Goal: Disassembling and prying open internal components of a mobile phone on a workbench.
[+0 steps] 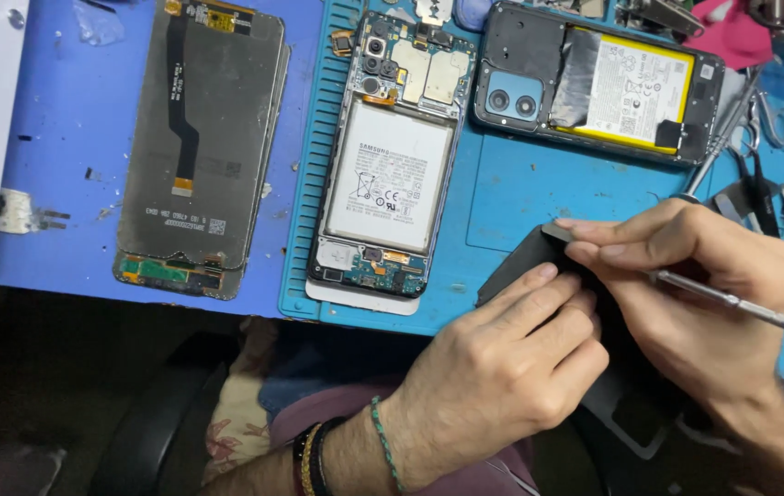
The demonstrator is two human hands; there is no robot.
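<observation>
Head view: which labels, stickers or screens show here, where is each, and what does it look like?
White battery label: centre, inside the opened phone, tall rectangle, small dark print.
White and yellow battery label: top right, in the dark phone, lying sideways.
Detached screen: left, face down, dark grey back, black ribbon cable.

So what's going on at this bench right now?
A person holds a flat dark panel at the edge of the blue mat. The left hand grips it, and the right hand pinches its top while holding a thin metal tool. Two opened phones and a detached screen lie nearby.
</observation>
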